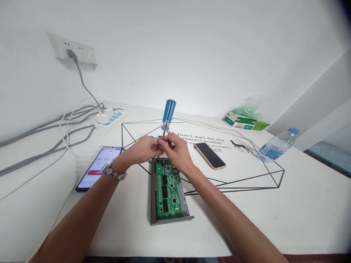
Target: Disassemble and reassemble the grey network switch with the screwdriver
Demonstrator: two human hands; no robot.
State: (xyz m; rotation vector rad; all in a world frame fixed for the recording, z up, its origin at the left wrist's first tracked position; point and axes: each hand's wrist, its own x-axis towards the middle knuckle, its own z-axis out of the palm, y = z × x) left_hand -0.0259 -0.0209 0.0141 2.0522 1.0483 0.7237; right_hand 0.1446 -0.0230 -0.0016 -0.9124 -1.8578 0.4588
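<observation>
A blue-handled screwdriver (168, 113) stands nearly upright over the far end of a green circuit board (168, 190) that lies in a grey metal case (152, 197). My left hand (145, 148) and my right hand (177, 148) meet at the screwdriver's metal shaft, fingers pinched round it just above the board's far edge. My left wrist carries a metal watch (113, 171). The screwdriver's tip is hidden behind my fingers.
A phone with a lit timer screen (98, 168) lies left of the case, a dark-screened phone (210, 155) right of my hands. A water bottle (275, 146) lies at the right, green boxes (241, 120) behind. A power strip (109, 118) with grey cables sits at the back left.
</observation>
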